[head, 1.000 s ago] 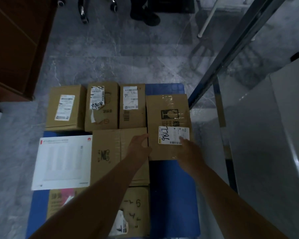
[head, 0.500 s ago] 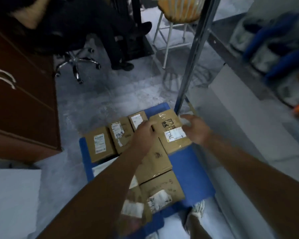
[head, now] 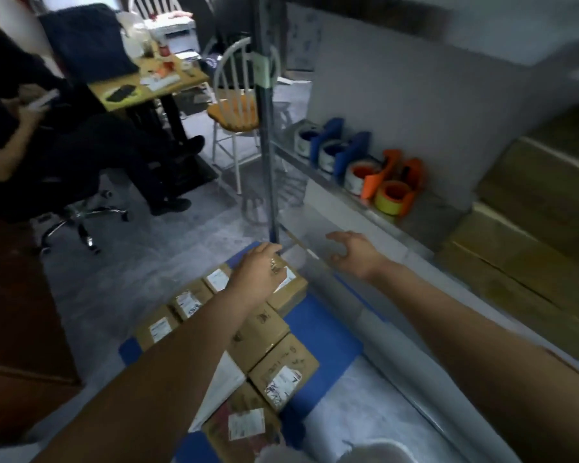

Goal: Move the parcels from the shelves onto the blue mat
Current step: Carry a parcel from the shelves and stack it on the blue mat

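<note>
Several cardboard parcels lie flat on the blue mat (head: 318,332) on the floor. The far right parcel (head: 290,289) carries a white label. My left hand (head: 259,272) hovers over that parcel, fingers loosely curled, holding nothing. My right hand (head: 356,252) is raised to the right of it with fingers spread, in front of the lower shelf (head: 331,208). More brown parcels (head: 528,228) are stacked on the shelf at the right.
A metal shelf post (head: 266,135) rises just beyond the mat. Tape dispensers (head: 386,182) stand on the shelf. A white chair with an orange seat (head: 236,111), a desk (head: 154,85) and a seated person on a swivel chair (head: 47,152) are at the back left. A brown cabinet (head: 17,312) is at left.
Both hands have come off the labelled parcel, which stays on the mat. My right hand has lifted toward the shelf. The view has tilted up to show the room and shelves.
</note>
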`<state>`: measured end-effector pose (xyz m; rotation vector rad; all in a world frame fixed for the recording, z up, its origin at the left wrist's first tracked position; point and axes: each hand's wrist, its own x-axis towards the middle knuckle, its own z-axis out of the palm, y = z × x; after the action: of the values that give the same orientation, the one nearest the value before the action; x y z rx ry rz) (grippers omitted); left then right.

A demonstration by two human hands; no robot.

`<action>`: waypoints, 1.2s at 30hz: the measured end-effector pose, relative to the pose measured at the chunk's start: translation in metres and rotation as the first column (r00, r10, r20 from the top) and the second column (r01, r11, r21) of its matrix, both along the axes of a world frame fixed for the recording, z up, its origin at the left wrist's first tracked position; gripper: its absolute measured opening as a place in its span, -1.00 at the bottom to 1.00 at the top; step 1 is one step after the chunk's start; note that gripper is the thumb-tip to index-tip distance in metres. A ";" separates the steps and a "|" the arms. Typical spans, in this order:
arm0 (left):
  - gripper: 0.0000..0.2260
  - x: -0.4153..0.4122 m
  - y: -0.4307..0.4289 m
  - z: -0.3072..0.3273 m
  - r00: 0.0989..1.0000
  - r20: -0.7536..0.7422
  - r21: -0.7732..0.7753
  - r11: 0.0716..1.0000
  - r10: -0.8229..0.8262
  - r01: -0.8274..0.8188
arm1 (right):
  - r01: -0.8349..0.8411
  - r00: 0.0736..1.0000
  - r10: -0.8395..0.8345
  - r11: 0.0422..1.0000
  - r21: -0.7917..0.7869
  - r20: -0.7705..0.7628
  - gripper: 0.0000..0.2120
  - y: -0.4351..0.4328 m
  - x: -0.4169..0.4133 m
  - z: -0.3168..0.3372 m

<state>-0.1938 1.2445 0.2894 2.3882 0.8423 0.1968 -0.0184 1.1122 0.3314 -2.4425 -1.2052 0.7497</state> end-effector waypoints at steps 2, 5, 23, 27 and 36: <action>-0.55 0.028 -0.025 0.015 0.997 0.026 0.014 0.997 -0.078 0.077 | 0.004 1.000 -0.003 0.999 -0.037 0.022 -0.50 -0.036 0.003 0.010; -0.56 0.069 -0.070 0.029 0.975 0.014 0.046 0.974 -0.222 0.221 | 0.099 0.995 -0.097 0.994 -0.049 0.037 -0.49 -0.097 0.014 0.017; -0.55 0.119 -0.659 0.035 0.272 -0.089 -0.024 0.275 -0.958 0.961 | 0.931 0.364 -0.931 0.364 -0.042 -0.003 -0.51 -0.727 -0.156 0.005; -0.56 0.084 -0.785 0.042 0.056 -0.073 -0.005 0.057 -0.996 0.998 | 0.996 0.084 -0.996 0.083 -0.021 0.027 -0.54 -0.836 -0.236 0.008; -0.58 0.039 -0.983 0.032 -0.270 -0.059 0.058 -0.274 -0.961 0.960 | 0.937 -0.349 -0.937 -0.350 0.018 -0.030 -0.50 -0.979 -0.345 0.000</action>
<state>-0.1552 0.2611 0.3217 2.2483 -1.4784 -0.4848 -0.3632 0.1331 0.3317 -2.1803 1.2000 0.0363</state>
